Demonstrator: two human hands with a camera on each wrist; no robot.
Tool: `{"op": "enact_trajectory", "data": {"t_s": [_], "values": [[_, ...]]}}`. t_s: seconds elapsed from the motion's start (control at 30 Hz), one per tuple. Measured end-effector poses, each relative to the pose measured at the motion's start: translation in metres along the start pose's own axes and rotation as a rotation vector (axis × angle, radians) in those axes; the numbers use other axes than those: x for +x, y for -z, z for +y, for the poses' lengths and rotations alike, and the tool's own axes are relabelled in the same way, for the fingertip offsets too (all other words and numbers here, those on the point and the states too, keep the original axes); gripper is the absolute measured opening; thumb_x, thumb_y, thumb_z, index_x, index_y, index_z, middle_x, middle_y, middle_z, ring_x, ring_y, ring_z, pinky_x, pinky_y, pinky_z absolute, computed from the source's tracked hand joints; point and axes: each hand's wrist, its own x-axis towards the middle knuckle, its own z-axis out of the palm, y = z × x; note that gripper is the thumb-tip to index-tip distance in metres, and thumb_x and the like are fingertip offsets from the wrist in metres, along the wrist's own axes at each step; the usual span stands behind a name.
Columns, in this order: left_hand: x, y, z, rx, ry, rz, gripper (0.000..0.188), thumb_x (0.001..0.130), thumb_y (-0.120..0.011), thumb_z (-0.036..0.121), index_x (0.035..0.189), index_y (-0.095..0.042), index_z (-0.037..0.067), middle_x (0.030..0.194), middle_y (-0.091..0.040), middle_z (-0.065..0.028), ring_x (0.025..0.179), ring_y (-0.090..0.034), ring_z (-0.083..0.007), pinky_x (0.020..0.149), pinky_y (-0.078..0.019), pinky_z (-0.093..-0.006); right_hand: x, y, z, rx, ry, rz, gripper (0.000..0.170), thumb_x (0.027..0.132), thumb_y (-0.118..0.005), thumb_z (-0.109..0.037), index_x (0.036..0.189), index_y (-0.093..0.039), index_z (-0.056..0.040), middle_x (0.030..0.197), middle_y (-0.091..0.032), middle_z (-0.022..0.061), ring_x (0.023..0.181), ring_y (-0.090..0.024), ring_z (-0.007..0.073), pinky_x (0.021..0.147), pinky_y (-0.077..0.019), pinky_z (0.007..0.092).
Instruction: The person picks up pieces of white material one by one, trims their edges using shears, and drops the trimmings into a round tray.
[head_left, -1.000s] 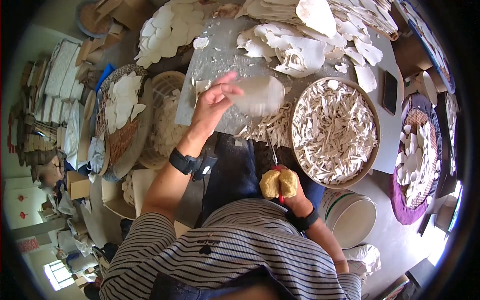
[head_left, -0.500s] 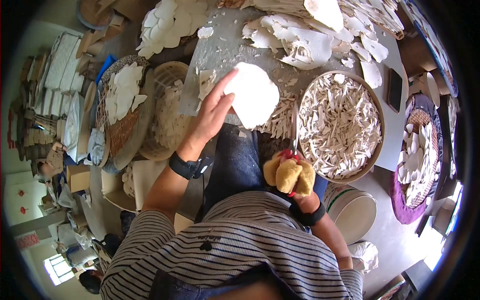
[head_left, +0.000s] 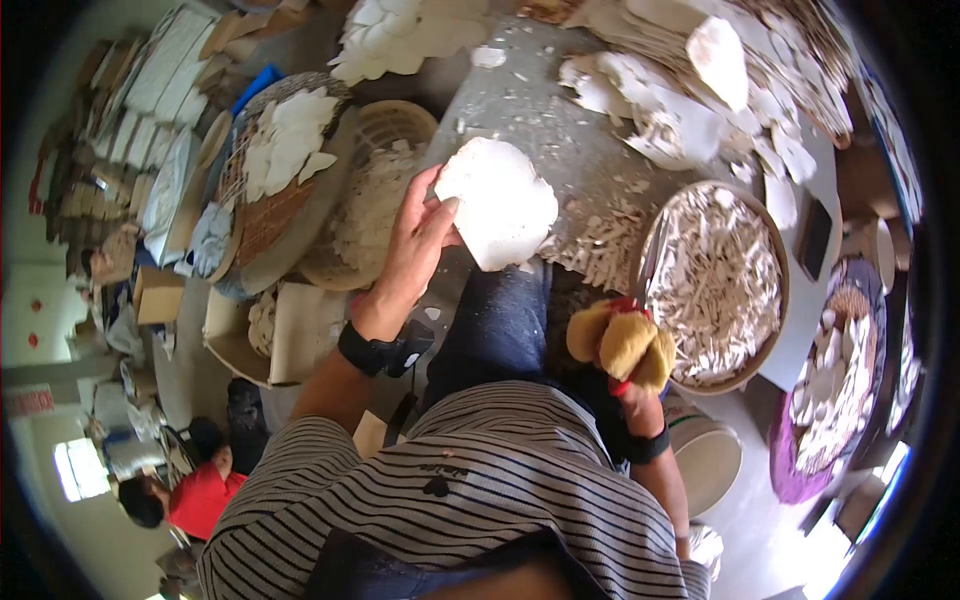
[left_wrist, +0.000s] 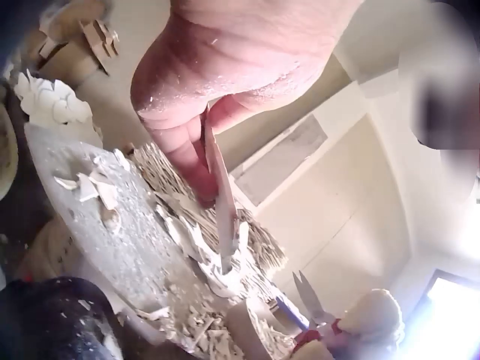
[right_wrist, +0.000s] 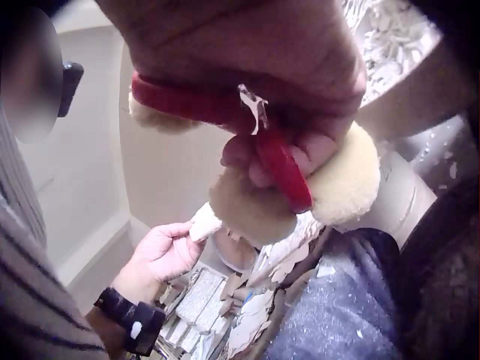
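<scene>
Left hand (head_left: 410, 248) and right hand (right_wrist: 262, 67) stand wider apart than half a second ago; the scissors (right_wrist: 285, 174), previously lined up along the left edge of the round tray (head_left: 783, 300), now overlap its rim in the head view. A person in a red shirt (head_left: 200, 495) has come further into view at lower left.

White flat piece (head_left: 500, 205): pinched at its edge between thumb and fingers of the left hand, held raised by the near edge of the grey counter (head_left: 500, 110), clear of the scissors. Left wrist view shows it edge-on.

Scissors: gripped by the right hand at the red handles, which carry yellow padding (head_left: 625, 345). Blades appear slightly parted in the left wrist view; whether they touch the tray cannot be told.

Round tray: filled with pale strips (head_left: 715, 290); more loose strips (head_left: 605, 255) lie just left of it on the counter. Stacked flat pieces (head_left: 685, 65) occupy the far side. A dark phone (head_left: 817, 240) lies right of the tray; a white bucket (head_left: 705, 455) stands below.
</scene>
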Motion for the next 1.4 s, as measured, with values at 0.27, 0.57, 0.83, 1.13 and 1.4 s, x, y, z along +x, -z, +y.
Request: {"op": "enact_trajectory", "data": {"t_s": [0.27,0.57,0.83,1.13,1.4], "values": [[-0.041,0.070,-0.029,-0.088,0.078,0.311,0.043,0.089,-0.044,0.008,0.131,-0.034,0.007,0.112,-0.054,-0.0128,0.089,-0.060,-0.0224,0.075,-0.0523,-0.0359,0.003,-0.029,-0.003,0.200,-0.197,-0.133,0.049,0.085,-0.059,-0.026,0.123,-0.041,-0.0013,0.111,-0.055,0.0089,0.102,-0.054,0.0182,0.090,-0.0439,0.0311],[-0.138,0.322,-0.107,-0.427,0.019,1.289,0.025,0.086,-0.045,0.007,0.109,-0.053,0.004,0.092,-0.059,-0.0120,0.078,-0.060,-0.0264,0.068,-0.0524,-0.0359,-0.010,-0.011,0.022,-0.075,-0.276,-0.127,0.037,0.090,-0.050,-0.028,0.114,-0.048,0.0002,0.106,-0.057,0.0093,0.095,-0.056,0.0191,0.086,-0.0462,0.0336],[-0.063,0.203,-0.045,-0.267,-0.071,0.764,0.021,0.086,-0.054,0.013,0.103,-0.055,0.000,0.098,-0.060,-0.0157,0.082,-0.063,-0.0270,0.074,-0.0512,-0.0322,-0.006,-0.021,0.013,0.232,-0.445,-0.053,0.033,0.088,-0.048,-0.027,0.105,-0.052,0.0013,0.093,-0.060,0.0115,0.078,-0.059,0.0212,0.072,-0.0494,0.0347],[0.093,-0.047,-0.031,-0.017,-0.016,-0.182,0.023,0.087,-0.055,0.010,0.106,-0.058,-0.002,0.090,-0.065,-0.0102,0.078,-0.062,-0.0138,0.070,-0.0504,-0.0245,-0.012,-0.008,-0.004,-0.434,-0.059,-0.183,0.024,0.066,-0.067,-0.004,0.086,-0.053,-0.0032,0.080,-0.051,0.0011,0.073,-0.051,0.0108,0.065,-0.0425,0.0247],[0.194,-0.166,-0.113,0.541,-0.040,-0.148,0.037,0.077,-0.068,0.023,0.101,-0.056,-0.002,0.082,-0.063,-0.0072,0.065,-0.058,-0.0122,0.051,-0.0466,-0.0239,-0.020,0.008,0.001,-0.354,-0.184,-0.065,0.021,0.068,-0.067,-0.005,0.086,-0.056,-0.0020,0.085,-0.055,0.0095,0.075,-0.055,0.0240,0.067,-0.0441,0.0299]]}}
